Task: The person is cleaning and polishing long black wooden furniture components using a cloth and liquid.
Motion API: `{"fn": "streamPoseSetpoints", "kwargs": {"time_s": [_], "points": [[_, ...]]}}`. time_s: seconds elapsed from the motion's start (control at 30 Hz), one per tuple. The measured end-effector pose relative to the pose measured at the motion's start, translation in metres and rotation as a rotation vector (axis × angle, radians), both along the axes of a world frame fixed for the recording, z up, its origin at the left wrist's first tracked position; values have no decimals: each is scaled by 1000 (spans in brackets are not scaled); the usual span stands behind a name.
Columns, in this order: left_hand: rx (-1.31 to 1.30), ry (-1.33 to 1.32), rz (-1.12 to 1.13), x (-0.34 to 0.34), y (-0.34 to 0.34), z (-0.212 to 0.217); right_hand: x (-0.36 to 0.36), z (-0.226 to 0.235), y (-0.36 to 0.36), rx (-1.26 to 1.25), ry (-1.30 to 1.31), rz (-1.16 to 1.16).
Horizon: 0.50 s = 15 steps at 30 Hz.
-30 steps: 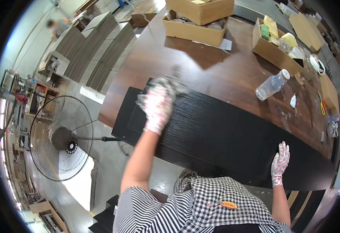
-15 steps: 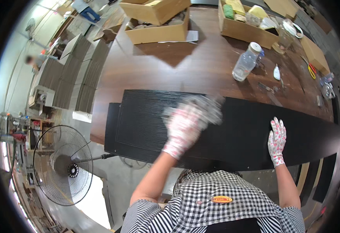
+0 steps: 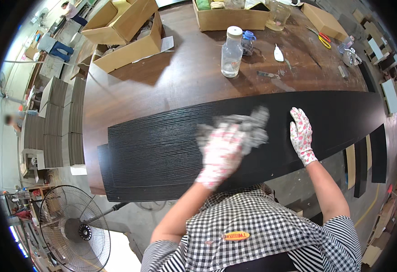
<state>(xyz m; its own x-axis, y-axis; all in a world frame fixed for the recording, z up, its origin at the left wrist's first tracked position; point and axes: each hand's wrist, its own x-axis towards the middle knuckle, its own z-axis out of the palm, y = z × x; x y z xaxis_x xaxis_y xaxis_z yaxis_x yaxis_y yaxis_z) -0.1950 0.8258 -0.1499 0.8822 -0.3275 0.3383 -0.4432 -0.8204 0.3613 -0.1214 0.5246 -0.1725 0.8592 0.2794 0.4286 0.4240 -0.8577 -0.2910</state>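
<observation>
A long black panel [image 3: 162, 152] with a wood-grain surface lies across the near side of the table, on top of another black panel [image 3: 102, 163] whose left end sticks out. My left hand [image 3: 223, 152], in a white glove with a pink pattern, presses a crumpled grey rag [image 3: 255, 129] onto the upper panel's middle. Both rag and hand are smeared by motion, and the rag hides part of the fingertips. Gloved alike, my right hand [image 3: 302, 136] rests flat on the panel to the right, fingers stretched out, holding nothing.
Beyond the panels, the brown table [image 3: 189, 77] bears a clear bottle [image 3: 232, 52], a small white squeeze bottle [image 3: 278, 53], yellow-and-red pliers [image 3: 324, 41] and cardboard boxes [image 3: 130, 50]. A fan [image 3: 74, 229] stands at the lower left, near stacked grey sheets [image 3: 55, 120]. Other people work far left.
The view has turned, so the table and panels appear tilted differently. My left hand and the rag have slid along the panel, closer to my right hand, which still lies flat.
</observation>
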Motion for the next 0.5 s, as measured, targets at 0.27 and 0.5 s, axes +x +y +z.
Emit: {"fn": "streamPoseSetpoints", "kwargs": {"time_s": [0.27, 0.5], "points": [[34, 133, -72, -59, 16, 9, -2, -6, -2, 31, -3, -21], [209, -87, 608, -153, 218, -2, -3, -2, 2, 18, -46, -5]]}}
